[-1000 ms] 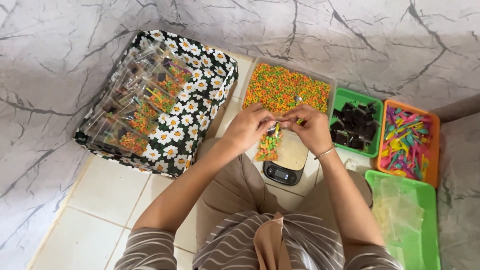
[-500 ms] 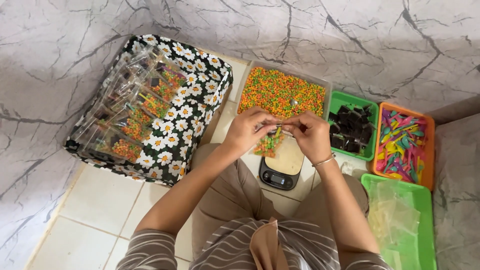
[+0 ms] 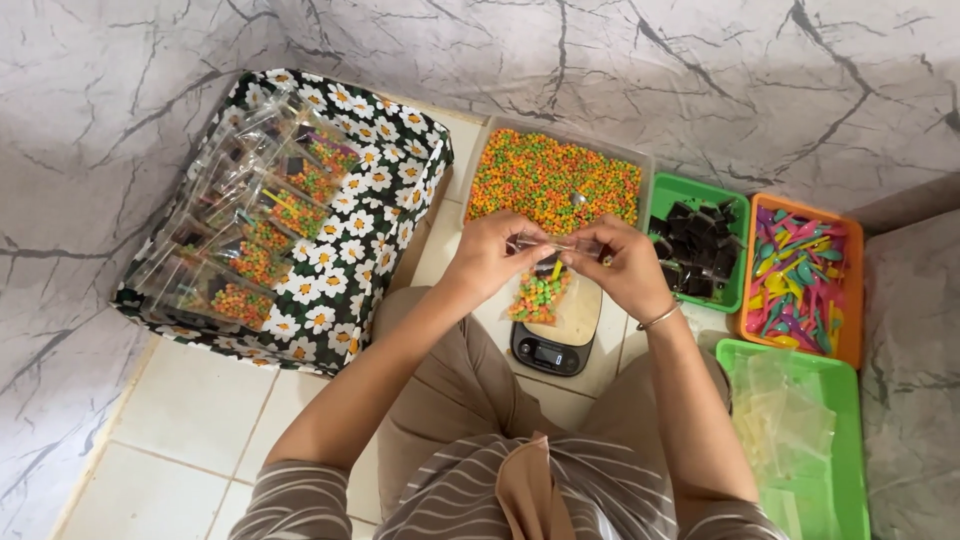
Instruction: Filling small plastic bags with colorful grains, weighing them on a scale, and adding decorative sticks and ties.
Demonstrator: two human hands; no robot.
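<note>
Hands meet over a small kitchen scale (image 3: 553, 345) on the tiled floor (image 3: 200, 420): the left hand (image 3: 490, 255) and the right hand (image 3: 620, 265) each pinch, with fingers closed, one end of the top edge of a small clear bag (image 3: 540, 290). The bag hangs between them, its lower part filled with orange, green and yellow candy beads, and it sits just above the scale's pale platform. A yellow stick-like piece stands inside it; whether that is a spoon I cannot tell.

Behind the hands lies a clear tray of loose candy beads (image 3: 555, 180). To its right are a green tray of dark chocolate pieces (image 3: 700, 245) and an orange tray of coloured plastic spoons (image 3: 800, 275); nearer the person, a second green tray of empty clear bags (image 3: 790, 430). On the left, a daisy-print box (image 3: 340, 260) holds rows of filled bags.

As a judgement: the bag's mouth looks not fully sealed, so a slip of either pinch, or a tilt while pressing it closed, could spill beads onto the scale and floor. Uneven pressing could leave a gap in the seal. The hanging weight pulls on the thin top edge, which makes the grip less sure.
</note>
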